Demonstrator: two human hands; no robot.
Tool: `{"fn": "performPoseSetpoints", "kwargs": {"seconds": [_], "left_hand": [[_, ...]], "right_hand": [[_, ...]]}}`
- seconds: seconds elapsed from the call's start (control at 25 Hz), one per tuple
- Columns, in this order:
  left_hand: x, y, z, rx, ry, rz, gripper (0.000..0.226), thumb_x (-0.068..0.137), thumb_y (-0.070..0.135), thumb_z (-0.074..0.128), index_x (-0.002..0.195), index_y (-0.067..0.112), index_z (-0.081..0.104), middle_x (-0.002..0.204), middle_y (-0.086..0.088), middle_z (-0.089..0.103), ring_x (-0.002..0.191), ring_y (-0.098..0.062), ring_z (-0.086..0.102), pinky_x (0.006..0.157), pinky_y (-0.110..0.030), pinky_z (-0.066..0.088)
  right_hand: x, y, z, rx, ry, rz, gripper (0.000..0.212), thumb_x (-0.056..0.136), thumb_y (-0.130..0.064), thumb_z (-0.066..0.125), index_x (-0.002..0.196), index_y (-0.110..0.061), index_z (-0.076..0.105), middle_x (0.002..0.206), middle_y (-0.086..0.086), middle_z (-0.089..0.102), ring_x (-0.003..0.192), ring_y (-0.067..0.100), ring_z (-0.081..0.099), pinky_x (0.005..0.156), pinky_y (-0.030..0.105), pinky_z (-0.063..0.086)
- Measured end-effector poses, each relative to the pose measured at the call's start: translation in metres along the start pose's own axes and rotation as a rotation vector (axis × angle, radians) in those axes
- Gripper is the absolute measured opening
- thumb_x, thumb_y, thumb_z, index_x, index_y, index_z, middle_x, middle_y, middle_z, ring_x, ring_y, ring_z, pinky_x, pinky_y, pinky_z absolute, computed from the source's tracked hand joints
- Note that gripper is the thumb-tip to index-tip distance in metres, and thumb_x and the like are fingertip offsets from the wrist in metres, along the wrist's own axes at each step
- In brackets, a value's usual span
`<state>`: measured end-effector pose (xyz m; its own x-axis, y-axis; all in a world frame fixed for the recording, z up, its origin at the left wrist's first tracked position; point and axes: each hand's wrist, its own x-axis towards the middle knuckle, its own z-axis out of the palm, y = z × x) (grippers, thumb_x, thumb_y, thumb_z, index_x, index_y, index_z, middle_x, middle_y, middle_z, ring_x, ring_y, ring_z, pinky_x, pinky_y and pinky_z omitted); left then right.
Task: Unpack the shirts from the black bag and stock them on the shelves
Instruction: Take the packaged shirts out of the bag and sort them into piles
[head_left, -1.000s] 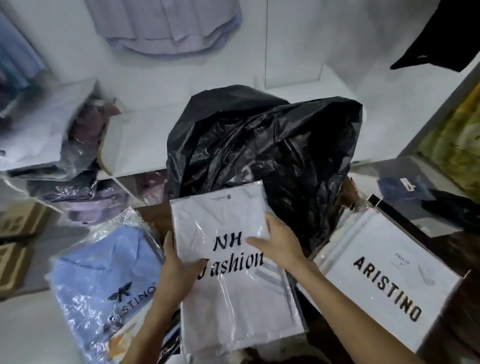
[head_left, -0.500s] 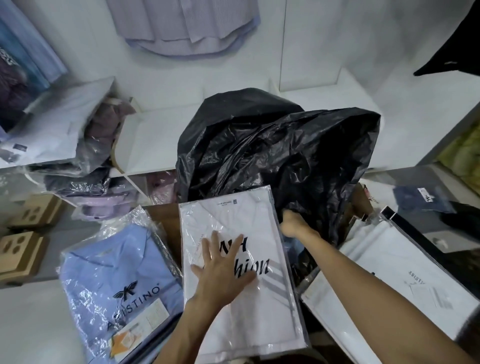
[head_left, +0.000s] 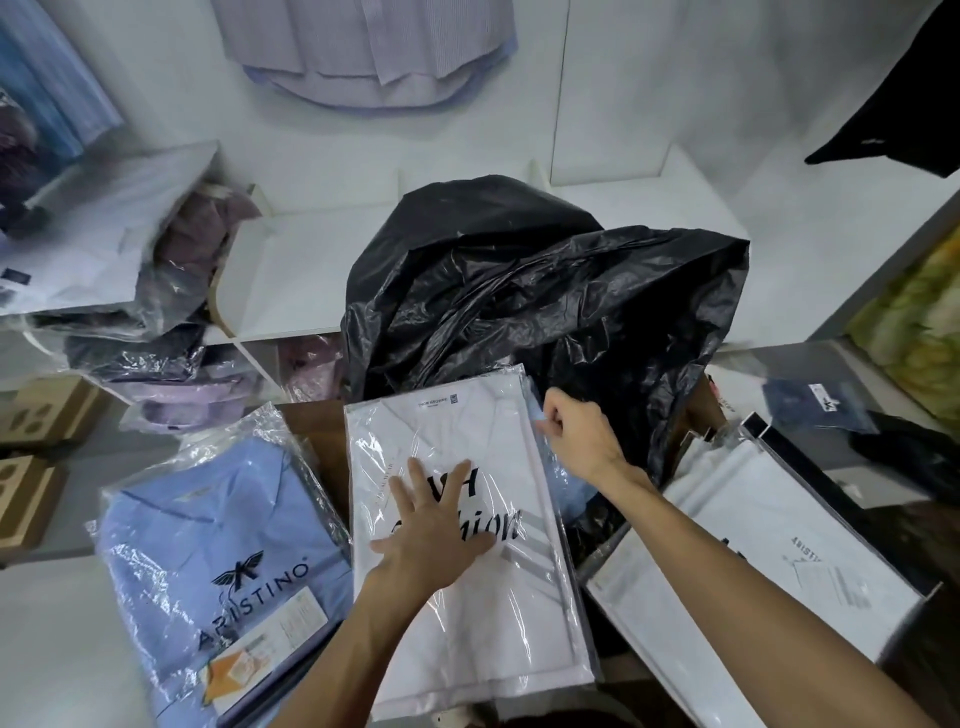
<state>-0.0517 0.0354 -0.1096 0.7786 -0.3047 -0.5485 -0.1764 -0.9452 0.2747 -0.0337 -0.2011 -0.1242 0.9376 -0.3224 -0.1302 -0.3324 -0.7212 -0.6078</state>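
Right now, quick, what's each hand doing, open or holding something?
Left hand: open, fingers spread flat, pressing on the white packaged shirt.
Right hand: fingers curled at the shirt's right edge by the black bag; what it grips cannot be told.

bright, even light — plastic glare, edges warped, blurred

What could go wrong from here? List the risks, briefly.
1. The left hand presses flat on the white shirt pack, which lies on other slick packs; it may slide when the hand lifts.
2. The right hand has its fingers curled at the pack's edge by the black bag; pulling there could drag the crumpled bag over the stack.
3. The blue shirt pack sits close beside and could be nudged.
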Motion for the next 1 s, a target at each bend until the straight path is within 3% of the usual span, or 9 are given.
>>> {"fn": "performPoseSetpoints", "kwargs": {"seconds": [0.16,0.32,0.44,0.52,0.6,0.68,0.8,0.88,1.0], "left_hand": [[0.005,-0.004,0.005,0.012,-0.031,-0.025,0.097,0.091,0.064,0.058,0.156,0.048,-0.011,0.164,-0.013,-0.029,0.15,-0.045,-0.022,0.109,-0.074,0.031],[0.006,0.015,0.009,0.193,-0.023,-0.07,0.093,0.093,0.066,0.051,0.157,0.045,-0.013,0.164,-0.018,-0.024,0.151,-0.049,-0.014,0.103,-0.076,0.034],[0.001,0.02,-0.014,0.222,0.008,-0.019,0.09,0.09,0.072,0.049,0.158,0.042,-0.001,0.166,-0.018,-0.005,0.15,-0.047,0.011,0.109,-0.066,0.032],[-0.004,0.022,-0.042,-0.186,0.1,0.131,0.095,0.085,0.076,0.055,0.16,0.039,0.009,0.168,-0.004,0.014,0.15,-0.029,0.027,0.115,-0.047,0.031],[-0.018,0.031,-0.074,-0.823,0.143,0.332,0.094,0.08,0.067,0.072,0.157,0.037,0.028,0.158,0.018,0.035,0.142,-0.006,0.04,0.11,-0.028,0.035],[-0.028,0.037,-0.095,-1.231,0.052,0.478,0.062,0.083,0.041,0.078,0.139,0.024,0.056,0.135,0.012,0.065,0.122,-0.007,0.062,0.1,-0.029,0.047],[-0.04,0.032,-0.113,-1.395,0.027,0.49,0.032,0.088,0.01,0.074,0.12,0.009,0.069,0.115,-0.008,0.076,0.109,-0.027,0.072,0.095,-0.04,0.057],[-0.039,0.016,-0.131,-1.192,0.124,0.53,0.028,0.093,0.006,0.069,0.118,0.017,0.072,0.115,-0.001,0.076,0.108,-0.019,0.072,0.093,-0.03,0.058],[-0.032,0.001,-0.165,-0.674,0.24,0.656,0.021,0.096,0.01,0.068,0.112,0.02,0.075,0.109,0.009,0.077,0.1,-0.003,0.07,0.09,-0.022,0.053]], "right_hand": [[-0.003,-0.006,-0.059,0.02,0.291,-0.038,0.029,0.101,-0.033,0.063,0.086,-0.018,0.042,0.065,0.004,0.055,0.061,0.032,0.05,0.06,0.043,0.046],[-0.019,-0.045,-0.121,0.218,0.243,-0.36,0.025,0.101,-0.027,0.064,0.087,-0.023,0.044,0.068,0.001,0.05,0.057,0.022,0.041,0.058,0.04,0.04],[-0.038,-0.083,-0.16,0.467,0.153,-0.483,0.022,0.103,-0.015,0.063,0.091,-0.025,0.047,0.075,-0.018,0.051,0.068,0.004,0.045,0.067,0.02,0.039],[-0.05,-0.098,-0.181,0.683,0.069,-0.512,0.019,0.101,-0.021,0.065,0.094,-0.027,0.048,0.084,-0.003,0.06,0.073,0.011,0.051,0.069,0.026,0.043],[-0.058,-0.109,-0.192,0.893,0.021,-0.53,0.017,0.096,-0.031,0.066,0.098,-0.027,0.05,0.09,0.01,0.068,0.075,0.02,0.061,0.067,0.034,0.051],[-0.056,-0.113,-0.189,0.997,0.055,-0.518,0.018,0.094,-0.028,0.063,0.102,-0.023,0.048,0.088,0.0,0.072,0.074,0.013,0.065,0.068,0.028,0.054],[-0.046,-0.108,-0.17,0.775,0.211,-0.358,0.026,0.096,-0.019,0.069,0.106,-0.02,0.045,0.088,-0.005,0.065,0.068,0.001,0.059,0.066,0.02,0.05],[-0.039,-0.096,-0.154,0.384,0.366,-0.268,0.05,0.087,-0.02,0.082,0.122,-0.021,0.046,0.118,0.001,0.059,0.096,0.008,0.064,0.086,0.025,0.051],[-0.035,-0.112,-0.127,-0.082,0.442,-0.634,0.095,0.071,-0.033,0.09,0.15,-0.013,0.042,0.156,0.011,0.039,0.145,0.027,0.038,0.12,0.037,0.03]]}}
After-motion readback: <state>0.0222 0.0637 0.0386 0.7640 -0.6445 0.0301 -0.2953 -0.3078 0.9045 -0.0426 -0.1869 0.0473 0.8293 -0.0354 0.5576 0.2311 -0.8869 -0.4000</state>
